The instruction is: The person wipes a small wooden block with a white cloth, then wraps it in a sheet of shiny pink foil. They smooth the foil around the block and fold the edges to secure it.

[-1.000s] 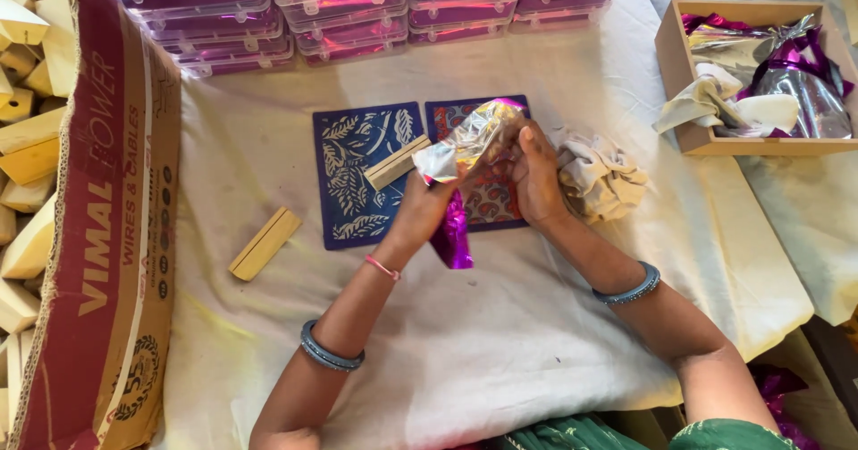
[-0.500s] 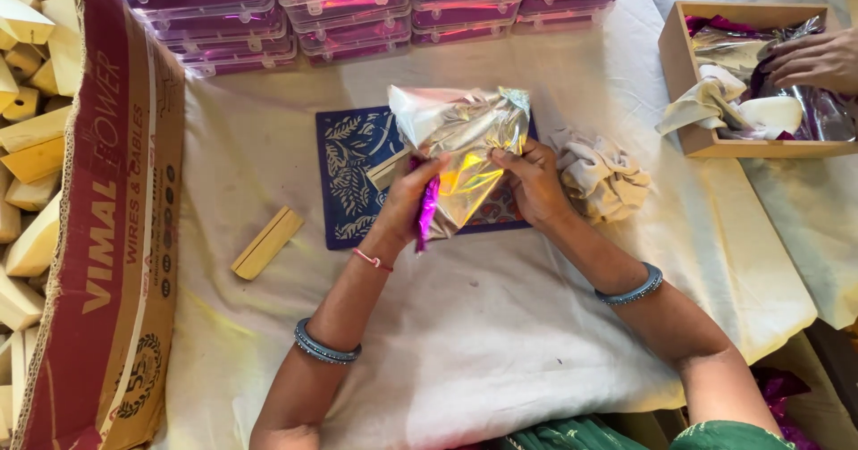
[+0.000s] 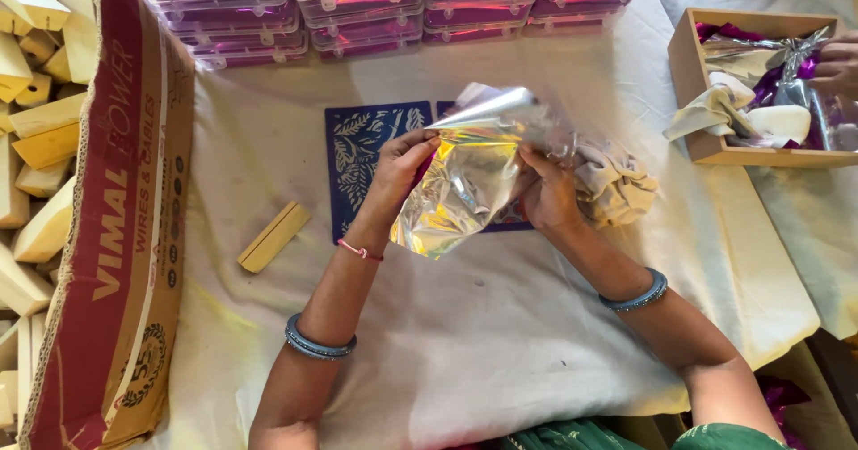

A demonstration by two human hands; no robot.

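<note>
Room: white cloth (image 3: 465, 361) bare at lower centre | left hand (image 3: 398, 168), right hand (image 3: 545, 191) both pinch shiny foil sheet (image 3: 465, 186) (crinkled, gold-silver) at frame centre

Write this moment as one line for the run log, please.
left hand: holds foil sheet | right hand: holds same sheet | under: blue patterned card | right: crumpled cloth

Glossy, crinkled foil sheet (image 3: 465, 182) w/ mirror-like shine in my hands. Matt white cloth (image 3: 465, 361) covers table; pale wood block (image 3: 273, 236) smooth, cardboard box (image 3: 125, 235) matt.
</note>
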